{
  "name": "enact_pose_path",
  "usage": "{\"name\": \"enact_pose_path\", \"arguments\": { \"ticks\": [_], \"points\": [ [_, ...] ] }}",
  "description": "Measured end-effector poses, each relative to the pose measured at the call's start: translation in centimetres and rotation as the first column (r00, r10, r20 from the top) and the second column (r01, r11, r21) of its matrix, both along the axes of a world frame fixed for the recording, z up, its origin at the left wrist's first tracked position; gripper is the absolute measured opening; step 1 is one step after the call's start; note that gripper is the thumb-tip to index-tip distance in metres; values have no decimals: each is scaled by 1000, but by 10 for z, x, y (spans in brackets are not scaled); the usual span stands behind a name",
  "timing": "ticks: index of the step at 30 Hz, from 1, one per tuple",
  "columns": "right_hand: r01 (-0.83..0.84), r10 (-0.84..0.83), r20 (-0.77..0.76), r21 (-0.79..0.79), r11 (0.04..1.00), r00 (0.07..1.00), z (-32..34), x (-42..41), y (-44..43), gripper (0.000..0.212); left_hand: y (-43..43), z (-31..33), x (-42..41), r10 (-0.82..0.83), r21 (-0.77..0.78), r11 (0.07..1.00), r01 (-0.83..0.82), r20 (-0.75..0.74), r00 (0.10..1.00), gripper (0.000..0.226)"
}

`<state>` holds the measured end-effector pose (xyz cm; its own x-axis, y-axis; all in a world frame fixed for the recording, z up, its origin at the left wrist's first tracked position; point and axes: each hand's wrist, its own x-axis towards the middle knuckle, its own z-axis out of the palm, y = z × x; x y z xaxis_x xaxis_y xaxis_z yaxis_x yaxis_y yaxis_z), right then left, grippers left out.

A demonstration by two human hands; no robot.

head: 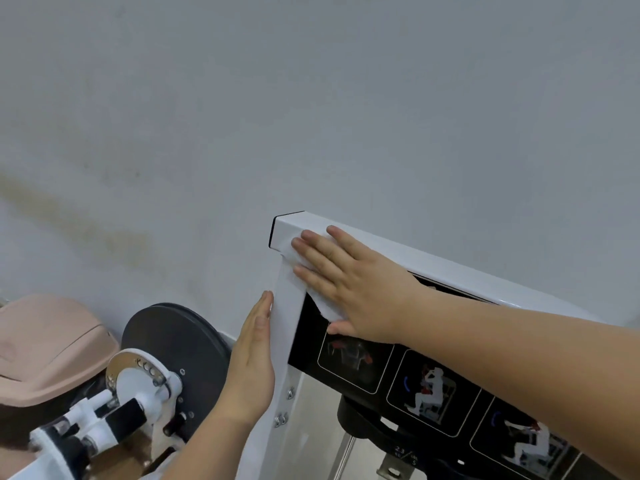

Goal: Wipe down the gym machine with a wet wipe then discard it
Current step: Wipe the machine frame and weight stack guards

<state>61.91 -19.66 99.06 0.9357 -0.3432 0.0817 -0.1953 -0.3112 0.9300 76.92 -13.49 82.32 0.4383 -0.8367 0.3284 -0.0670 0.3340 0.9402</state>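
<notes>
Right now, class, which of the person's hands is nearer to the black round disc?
Left. The left hand lies flat against the white post, right beside the black disc. The right hand presses the wet wipe higher up, across the post.

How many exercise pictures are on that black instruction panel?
3. The first picture sits just under the right hand, the second picture right of it, the third picture further right and lower. More may be hidden past the frame edge.

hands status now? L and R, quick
Left hand: open, flat against the side of the machine frame, holding nothing.
Right hand: open, straight fingers pressing the wet wipe onto the frame's top corner.
</notes>
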Motion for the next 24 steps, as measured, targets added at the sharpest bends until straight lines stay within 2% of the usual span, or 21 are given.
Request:
{"name": "enact_pose_path", "arguments": {
  "ticks": [6, 10, 12, 14, 16, 19, 22, 24],
  "points": [
    [30, -29, 78, -10, 999, 997, -32, 29, -1, 94, 6, -40, -14, 42, 0, 999, -42, -73, 996, 80],
    [83, -76, -194, 32, 996, 978, -83, 0, 12, 77, 13, -59, -16, -41, -15, 999, 40, -125, 991, 82],
    [81, -68, -268, 37, 996, 961, -84, -11, 12, 76, 14, -62, -14, -74, 10, 997, 76, -130, 989, 85],
    [57, -52, -204, 22, 998, 978, -62, -8, 11, 80, 13, -63, -13, -71, 27, 997, 74, -117, 991, 80],
    [39, -40, -30, -26, 999, 999, -29, 5, 7, 85, 12, -63, -14, -60, 33, 997, 64, -100, 993, 70],
    [46, -29, 190, -85, 995, 981, 3, 23, 4, 83, 13, -62, -18, -49, 46, 998, 53, -95, 994, 60],
    [32, -17, 193, -76, 997, 981, -17, 31, 1, 79, 14, -59, -19, -84, 60, 994, 92, -120, 989, 79],
    [36, -31, 107, -43, 998, 994, -47, 34, 1, 76, 17, -57, -17, -131, 67, 988, 140, -127, 983, 76]
  ]
}}
